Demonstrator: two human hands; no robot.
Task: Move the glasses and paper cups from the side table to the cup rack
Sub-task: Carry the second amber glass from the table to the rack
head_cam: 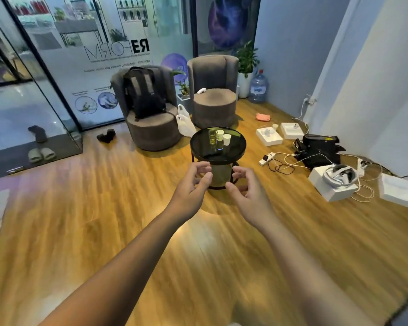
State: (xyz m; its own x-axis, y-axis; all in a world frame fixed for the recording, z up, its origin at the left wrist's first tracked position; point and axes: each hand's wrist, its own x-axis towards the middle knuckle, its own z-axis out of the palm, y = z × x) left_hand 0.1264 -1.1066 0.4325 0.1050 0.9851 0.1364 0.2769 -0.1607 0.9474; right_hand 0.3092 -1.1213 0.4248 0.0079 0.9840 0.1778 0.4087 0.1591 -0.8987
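Observation:
A round black side table (199,147) stands ahead on the wooden floor. On its top sit two small clear glasses (212,137) and two white paper cups (226,139), with a third dark glass (219,145) just in front of them. My left hand (193,184) and my right hand (247,187) are stretched out in front of me, below the table top in the view and well short of the cups. Both hands hold nothing, with fingers loosely curled. No cup rack is in view.
Two grey armchairs (213,107) stand behind the table, the left one carrying a black backpack (143,92). White boxes (332,184), cables, a power strip and a black bag (320,149) litter the floor at right. A glass partition (45,90) is at left.

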